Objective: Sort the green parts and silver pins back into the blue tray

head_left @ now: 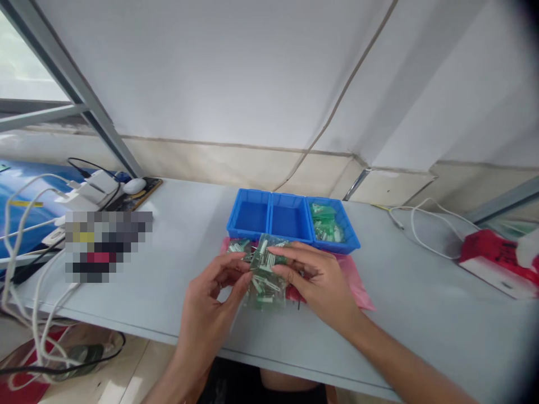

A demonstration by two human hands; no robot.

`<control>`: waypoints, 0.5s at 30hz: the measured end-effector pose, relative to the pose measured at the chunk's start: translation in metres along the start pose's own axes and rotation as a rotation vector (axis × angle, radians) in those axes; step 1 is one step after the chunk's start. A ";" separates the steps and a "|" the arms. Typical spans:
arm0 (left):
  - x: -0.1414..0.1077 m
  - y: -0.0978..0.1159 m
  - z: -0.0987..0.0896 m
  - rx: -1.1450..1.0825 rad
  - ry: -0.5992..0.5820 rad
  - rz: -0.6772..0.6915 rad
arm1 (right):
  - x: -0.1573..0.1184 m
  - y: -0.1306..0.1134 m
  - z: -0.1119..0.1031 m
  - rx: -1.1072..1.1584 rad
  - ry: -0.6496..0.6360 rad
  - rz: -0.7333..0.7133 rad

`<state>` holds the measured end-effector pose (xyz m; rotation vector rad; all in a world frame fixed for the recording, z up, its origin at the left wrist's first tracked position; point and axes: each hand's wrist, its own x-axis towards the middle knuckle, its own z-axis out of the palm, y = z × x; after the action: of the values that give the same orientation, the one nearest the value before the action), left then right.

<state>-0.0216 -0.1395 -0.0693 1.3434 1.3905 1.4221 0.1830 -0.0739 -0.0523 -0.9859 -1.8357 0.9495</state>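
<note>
Above a pink plastic sheet (356, 280), a clear plastic bag of small white and metal parts (263, 258) is between my two hands. My right hand (322, 275) pinches its right side between thumb and fingers. My left hand (217, 289) is closed at the left edge, thumb and fingertips on the plastic. Another clear packet with white pieces (265, 289) hangs just below; I cannot tell whether it is joined to the first. A smaller packet (238, 247) shows behind my left fingers. Something red under my right hand is mostly covered.
Three joined blue bins stand behind my hands; the left bin (251, 213) and middle bin (290, 219) show bare floors, while the right bin (332, 202) holds green-tinted packets. White cables and chargers (90, 191) crowd the left. A red bag (488, 249) and white box lie right.
</note>
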 end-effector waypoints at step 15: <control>-0.004 -0.015 -0.013 0.743 -0.112 0.798 | 0.036 -0.007 0.005 -0.258 -0.182 -0.083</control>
<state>-0.0355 -0.1440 -0.0826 2.6307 1.4296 1.2721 0.1643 -0.0461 -0.0374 -0.9936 -2.1756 0.7872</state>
